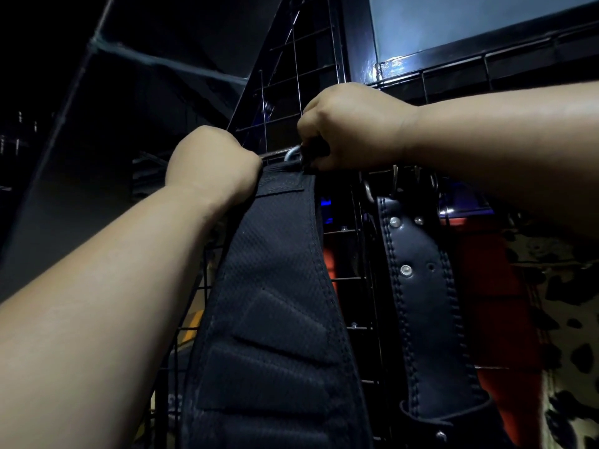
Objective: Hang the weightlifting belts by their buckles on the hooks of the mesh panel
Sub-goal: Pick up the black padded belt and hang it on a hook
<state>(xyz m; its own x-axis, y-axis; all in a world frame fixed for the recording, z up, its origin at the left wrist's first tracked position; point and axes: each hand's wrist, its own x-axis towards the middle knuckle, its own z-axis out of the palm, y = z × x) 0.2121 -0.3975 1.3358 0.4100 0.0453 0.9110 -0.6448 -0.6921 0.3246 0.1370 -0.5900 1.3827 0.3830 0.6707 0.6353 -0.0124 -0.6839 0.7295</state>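
Note:
A wide black fabric belt (pixel 275 303) hangs down the middle of the view against the black mesh panel (pixel 301 76). My left hand (pixel 214 163) grips the belt's top left corner. My right hand (pixel 353 128) grips the top right end, where the silver buckle ring (pixel 293 153) shows between my two hands. The hook itself is hidden behind my fingers. To the right, a black leather belt (pixel 428 303) with rivets hangs from its metal buckle (pixel 397 181) on the mesh.
A black frame post (pixel 356 37) and a pale wall (pixel 470 17) stand above right. Behind the mesh are red shapes (pixel 496 319) and a spotted surface (pixel 573 303). The left side is dark, with slanted beams.

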